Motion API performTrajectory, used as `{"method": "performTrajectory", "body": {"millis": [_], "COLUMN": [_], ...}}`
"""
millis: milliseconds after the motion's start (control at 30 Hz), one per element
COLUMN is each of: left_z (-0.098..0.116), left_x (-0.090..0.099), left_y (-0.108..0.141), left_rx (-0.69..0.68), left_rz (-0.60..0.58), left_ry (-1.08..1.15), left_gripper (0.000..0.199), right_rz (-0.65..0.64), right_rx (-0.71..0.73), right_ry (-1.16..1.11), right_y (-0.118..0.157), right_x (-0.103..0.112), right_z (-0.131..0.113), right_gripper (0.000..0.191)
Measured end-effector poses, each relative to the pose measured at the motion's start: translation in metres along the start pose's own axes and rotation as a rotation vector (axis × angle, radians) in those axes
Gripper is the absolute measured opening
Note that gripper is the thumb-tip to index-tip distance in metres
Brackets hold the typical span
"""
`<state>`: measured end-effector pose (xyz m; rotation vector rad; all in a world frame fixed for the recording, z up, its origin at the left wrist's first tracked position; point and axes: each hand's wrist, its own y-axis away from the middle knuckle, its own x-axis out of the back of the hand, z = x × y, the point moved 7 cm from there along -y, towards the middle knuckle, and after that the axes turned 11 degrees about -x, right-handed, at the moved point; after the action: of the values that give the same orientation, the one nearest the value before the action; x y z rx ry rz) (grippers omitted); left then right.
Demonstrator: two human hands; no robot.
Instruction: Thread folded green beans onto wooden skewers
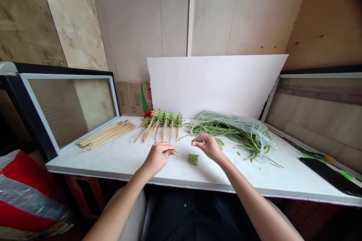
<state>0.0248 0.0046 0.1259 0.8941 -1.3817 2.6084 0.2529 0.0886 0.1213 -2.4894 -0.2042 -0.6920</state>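
Note:
My left hand (158,157) is closed in a pinch above the white table, and a small green tip of a bean piece shows at its fingertips. Facing it, my right hand (208,147) has thumb and fingers pinched together; whatever is between them is too small to make out. Just below and between the hands lies a short row of cut green bean pieces (193,159). More cut pieces (220,143) are partly hidden behind my right hand. Beyond my left hand, bean pieces threaded on sticks (165,117) are stacked, stick ends toward me.
Loose bamboo skewers (107,134) lie at the left. Long green beans (226,128) spill from a clear plastic bag (261,130) at the right. A black phone (330,175) and scissors (313,153) lie far right. A cardboard box (131,98) and white board (215,86) stand behind.

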Motion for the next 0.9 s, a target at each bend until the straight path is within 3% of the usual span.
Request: {"method": "performTrajectory", "body": {"millis": [133, 267, 400, 567, 700, 800, 900], "left_z": [-0.009, -0.008, -0.003, -0.007, -0.009, -0.007, -0.005], "left_x": [-0.009, -0.013, -0.012, -0.012, -0.012, -0.013, -0.013], "left_y": [0.003, 0.004, 0.003, 0.004, 0.005, 0.005, 0.005], "left_rx": [0.024, 0.032, 0.046, 0.030, 0.026, 0.022, 0.012], "left_rz": [-0.041, -0.081, -0.103, -0.096, -0.105, -0.106, -0.070], "left_ry": [0.049, 0.049, 0.029, 0.024, 0.025, 0.041, 0.016], "left_gripper": [0.017, 0.017, 0.016, 0.014, 0.012, 0.013, 0.015], "right_rz": [-0.060, -0.051, -0.096, -0.134, -0.146, -0.123, -0.233], "right_rx": [-0.083, -0.199, -0.223, -0.271, -0.269, -0.209, -0.154], "right_ry": [0.226, 0.298, 0.254, 0.194, 0.125, 0.047, -0.081], "right_y": [-0.003, 0.001, 0.006, 0.006, 0.002, 0.001, 0.007], "right_x": [-0.018, -0.033, -0.042, -0.040, -0.035, -0.030, -0.037], "right_z": [0.040, 0.058, 0.056, 0.058, 0.057, 0.039, 0.007], "right_gripper": [0.021, 0.017, 0.017, 0.051, 0.061, 0.064, 0.059]}}
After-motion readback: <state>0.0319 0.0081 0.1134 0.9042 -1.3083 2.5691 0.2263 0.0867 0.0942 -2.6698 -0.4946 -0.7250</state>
